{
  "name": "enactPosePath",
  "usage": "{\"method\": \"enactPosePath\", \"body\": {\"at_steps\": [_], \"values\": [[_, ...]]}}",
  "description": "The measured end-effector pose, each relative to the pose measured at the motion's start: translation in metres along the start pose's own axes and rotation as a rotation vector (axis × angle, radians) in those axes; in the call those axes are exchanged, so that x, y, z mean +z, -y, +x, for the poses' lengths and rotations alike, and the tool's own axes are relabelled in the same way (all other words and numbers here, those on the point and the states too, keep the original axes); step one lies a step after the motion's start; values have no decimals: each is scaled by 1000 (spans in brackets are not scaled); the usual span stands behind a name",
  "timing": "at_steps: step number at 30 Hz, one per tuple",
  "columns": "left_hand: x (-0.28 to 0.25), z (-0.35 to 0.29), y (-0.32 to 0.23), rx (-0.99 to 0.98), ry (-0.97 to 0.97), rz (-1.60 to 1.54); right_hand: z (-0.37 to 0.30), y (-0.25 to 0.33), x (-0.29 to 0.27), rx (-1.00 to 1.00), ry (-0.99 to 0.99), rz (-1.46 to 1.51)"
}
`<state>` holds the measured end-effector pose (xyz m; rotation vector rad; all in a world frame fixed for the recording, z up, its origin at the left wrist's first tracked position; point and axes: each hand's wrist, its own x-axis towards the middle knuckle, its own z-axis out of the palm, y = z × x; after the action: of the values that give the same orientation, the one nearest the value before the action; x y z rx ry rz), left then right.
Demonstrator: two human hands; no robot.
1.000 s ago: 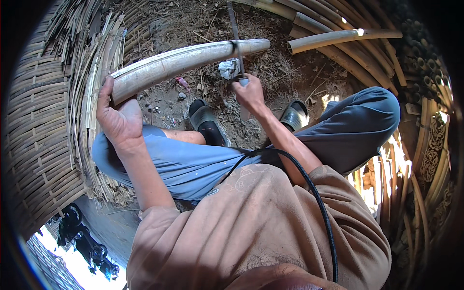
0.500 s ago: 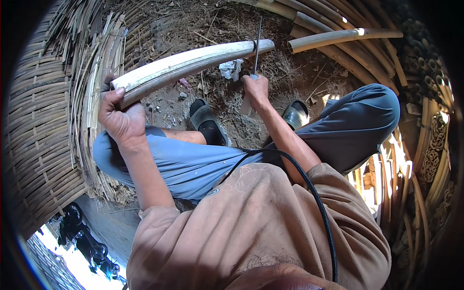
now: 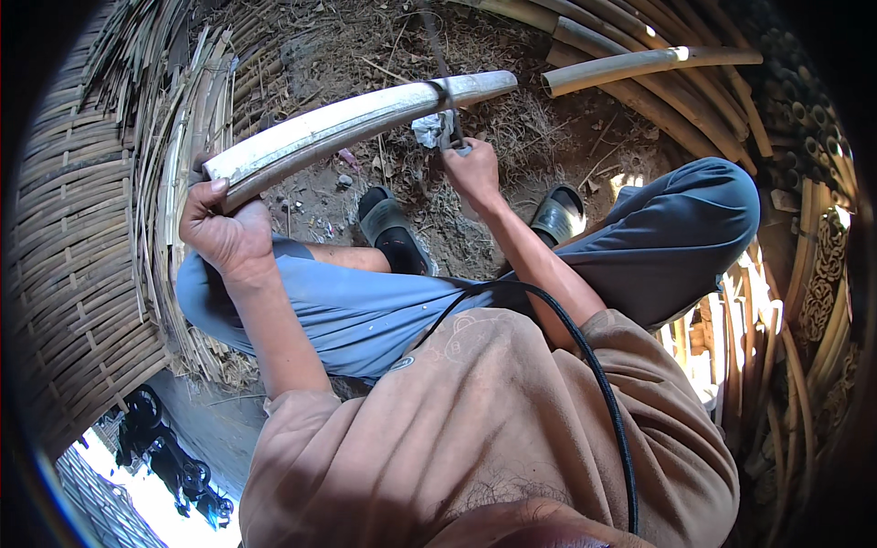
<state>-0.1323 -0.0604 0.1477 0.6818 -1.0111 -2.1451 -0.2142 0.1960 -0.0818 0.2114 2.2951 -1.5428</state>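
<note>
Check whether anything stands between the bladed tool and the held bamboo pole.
Nothing visible does: the bladed tool in the right hand crosses the bamboo pole near the pole's right end, though blur leaves contact unclear.

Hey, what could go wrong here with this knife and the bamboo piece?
The left hand alone grips the bamboo piece, at its left end, so the other end, where the blade crosses, might twist or swing.

Both hands are bare, and the right hand holds the knife close to the bamboo, so a slip could cut skin.

The open-toed sandals are nearby, so a dropped knife might hit a foot.
</note>
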Motion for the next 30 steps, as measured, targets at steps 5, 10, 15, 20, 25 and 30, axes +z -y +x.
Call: {"method": "enactPosePath", "body": {"at_steps": [5, 10, 15, 20, 25, 30], "values": [[1, -8, -2, 34, 60, 34, 2, 2, -7, 169, -32, 189], [14, -12, -2, 24, 62, 46, -20, 22, -5, -231, 81, 103], [8, -5, -1, 45, 125, 69, -14, 21, -8, -262, 50, -69], [7, -12, 1, 56, 171, 85, -5, 14, -7, 54, -45, 122], [10, -15, 2, 68, 186, 92, -8, 2, -6, 49, -31, 190], [15, -13, 3, 73, 177, 84, -17, 20, -2, -360, 48, 95]]}}
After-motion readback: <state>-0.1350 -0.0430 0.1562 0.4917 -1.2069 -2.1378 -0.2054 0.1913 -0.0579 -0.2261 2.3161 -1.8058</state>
